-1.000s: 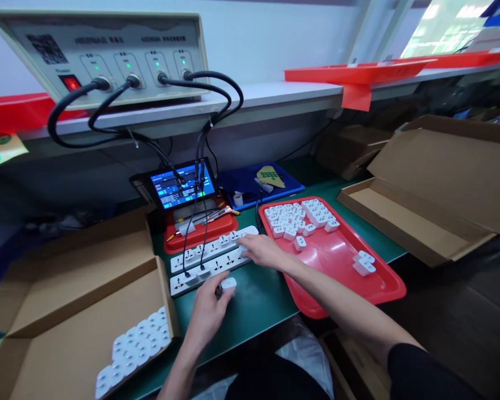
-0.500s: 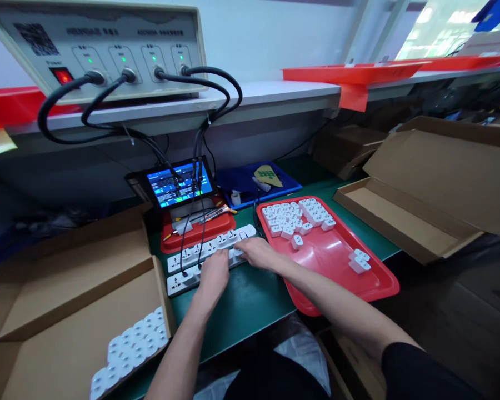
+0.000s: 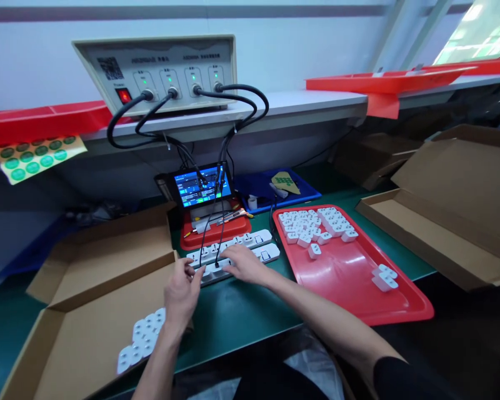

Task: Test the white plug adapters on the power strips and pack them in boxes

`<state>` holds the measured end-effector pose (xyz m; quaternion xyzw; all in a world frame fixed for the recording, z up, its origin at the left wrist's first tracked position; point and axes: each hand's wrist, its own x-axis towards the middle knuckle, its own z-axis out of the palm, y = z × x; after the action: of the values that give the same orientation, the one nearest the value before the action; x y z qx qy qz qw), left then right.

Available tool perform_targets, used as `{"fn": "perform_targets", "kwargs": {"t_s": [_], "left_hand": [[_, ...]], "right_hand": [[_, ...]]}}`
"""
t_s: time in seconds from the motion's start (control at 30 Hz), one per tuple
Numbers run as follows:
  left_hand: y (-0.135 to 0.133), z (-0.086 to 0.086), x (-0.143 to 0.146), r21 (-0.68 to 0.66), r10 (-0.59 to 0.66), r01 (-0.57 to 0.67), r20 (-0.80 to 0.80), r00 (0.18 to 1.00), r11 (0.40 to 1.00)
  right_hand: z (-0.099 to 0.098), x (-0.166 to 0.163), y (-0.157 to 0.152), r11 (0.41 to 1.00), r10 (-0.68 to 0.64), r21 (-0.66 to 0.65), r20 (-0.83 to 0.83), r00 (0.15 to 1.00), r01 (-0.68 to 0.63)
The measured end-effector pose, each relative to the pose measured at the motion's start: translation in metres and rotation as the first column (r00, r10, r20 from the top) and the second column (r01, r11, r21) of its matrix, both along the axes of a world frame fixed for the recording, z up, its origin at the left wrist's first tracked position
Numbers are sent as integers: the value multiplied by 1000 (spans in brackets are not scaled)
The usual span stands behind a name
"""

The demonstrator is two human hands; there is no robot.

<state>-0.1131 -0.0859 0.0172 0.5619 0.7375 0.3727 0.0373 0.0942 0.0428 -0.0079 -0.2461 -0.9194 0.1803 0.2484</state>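
Two white power strips (image 3: 270, 254) lie side by side on the green bench, with thin black leads plugged into the front one. My left hand (image 3: 180, 291) is curled at the left end of the front strip, its thumb and fingers bent around something I cannot make out. Farther right along that strip, my right hand (image 3: 245, 265) has thumb and fingers closed around a small white piece at a socket, mostly hidden by the fingers; it looks like a plug adapter. Many white adapters (image 3: 302, 222) sit in the red tray (image 3: 337, 278) on the right.
A cardboard box (image 3: 91, 311) with rows of white adapters stands at left, another open box (image 3: 416, 216) at right. Behind the strips are a lit screen (image 3: 200, 186) and a blue tray (image 3: 304, 191). A tester (image 3: 166, 72) with thick black cables sits on the shelf above.
The camera view has swung left and up. My left hand has moved left to the strip's end. My right hand has shifted left along the front strip, away from its switch end.
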Motion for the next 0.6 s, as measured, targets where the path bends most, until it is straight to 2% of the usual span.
{"fn": "perform_targets", "kwargs": {"t_s": [0.13,0.27,0.37,0.47,0.6], "left_hand": [[16,-8,-26,-141,-185,183,-3,983,973],[30,-16,-33,-206,-291,279,-31,956,938],[31,-20,-38,-177,-316,306,-32,948,935],[31,-17,-36,-69,-294,293,-8,956,954],[41,-8,-5,-50,-383,390,104,918,920]], "right_hand": [[-7,-36,-2,999,-41,-36,0,999,41],[-2,-35,2,991,-90,-104,-95,991,80],[7,-6,16,962,-175,-237,-168,970,133],[11,40,34,932,-228,-317,-138,964,175],[7,87,48,926,-230,-324,-84,970,191]]}}
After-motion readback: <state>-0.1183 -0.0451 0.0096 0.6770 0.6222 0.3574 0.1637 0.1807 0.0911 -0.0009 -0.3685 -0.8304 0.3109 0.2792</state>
